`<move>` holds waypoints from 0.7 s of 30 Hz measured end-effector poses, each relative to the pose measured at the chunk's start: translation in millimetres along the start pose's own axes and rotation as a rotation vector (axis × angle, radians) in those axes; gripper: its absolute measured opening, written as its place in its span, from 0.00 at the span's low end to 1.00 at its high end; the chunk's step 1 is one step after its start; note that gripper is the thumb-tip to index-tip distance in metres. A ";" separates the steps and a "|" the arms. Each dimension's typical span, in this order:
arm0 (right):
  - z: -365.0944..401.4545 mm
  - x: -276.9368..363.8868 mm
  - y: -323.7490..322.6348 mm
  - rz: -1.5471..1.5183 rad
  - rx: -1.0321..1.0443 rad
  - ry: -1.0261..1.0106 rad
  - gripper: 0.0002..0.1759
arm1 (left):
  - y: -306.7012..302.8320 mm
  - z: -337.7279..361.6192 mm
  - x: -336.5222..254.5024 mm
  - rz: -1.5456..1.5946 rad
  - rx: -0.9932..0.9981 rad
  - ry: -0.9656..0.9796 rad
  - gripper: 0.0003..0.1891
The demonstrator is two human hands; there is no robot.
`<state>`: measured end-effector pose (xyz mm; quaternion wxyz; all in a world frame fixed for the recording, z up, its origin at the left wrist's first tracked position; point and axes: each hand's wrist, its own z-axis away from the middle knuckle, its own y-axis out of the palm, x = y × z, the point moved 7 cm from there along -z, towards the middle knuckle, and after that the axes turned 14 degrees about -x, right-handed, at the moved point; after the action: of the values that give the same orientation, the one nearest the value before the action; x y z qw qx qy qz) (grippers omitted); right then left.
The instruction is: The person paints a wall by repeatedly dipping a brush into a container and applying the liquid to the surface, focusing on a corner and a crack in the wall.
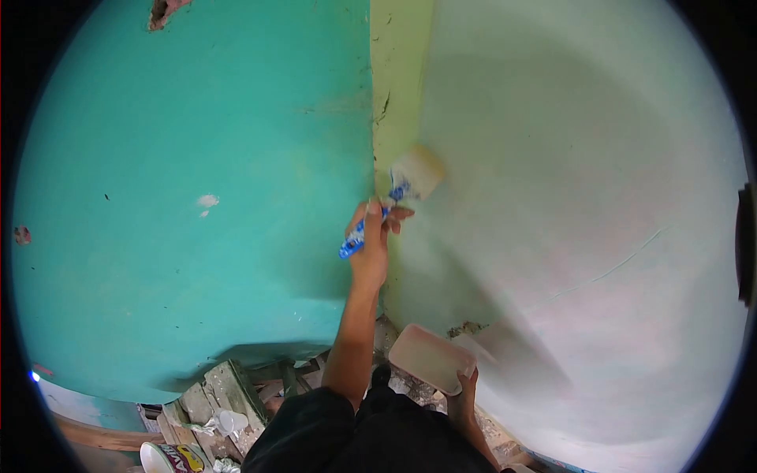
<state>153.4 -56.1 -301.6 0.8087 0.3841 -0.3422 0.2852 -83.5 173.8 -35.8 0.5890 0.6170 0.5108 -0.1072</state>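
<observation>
Left hand (pixel 371 246) grips brush (pixel 412 177). The brush slants from handle low-left to bristles up-right, which touch the pale wall (pixel 591 197) just right of the corner. Right hand (pixel 464 394) holds tub (pixel 430 359) below.

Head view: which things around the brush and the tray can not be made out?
Head of the brush: blurred in the head view.
Handle of the brush: middle hidden by the left hand.
Contents of the tray in the right hand: cannot be told from this angle.
Label of the can: cut off by the bottom edge, too small.
</observation>
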 end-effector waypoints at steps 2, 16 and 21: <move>-5.9 -3.7 -3.7 -0.005 -0.010 -0.014 0.36 | -40.1 8.6 60.9 0.052 -0.060 -0.089 0.16; -3.0 7.1 -19.0 -0.074 -0.065 -0.026 0.37 | -179.5 95.7 209.3 -0.651 -0.086 -0.204 0.17; 1.9 7.3 -18.7 -0.016 -0.062 -0.018 0.36 | -52.9 62.4 78.0 -0.627 -0.032 -0.021 0.16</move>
<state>170.7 -66.4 -303.0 0.8194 0.3641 -0.3551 0.2644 -58.7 149.5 -143.4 0.5422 0.4187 0.6717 -0.2821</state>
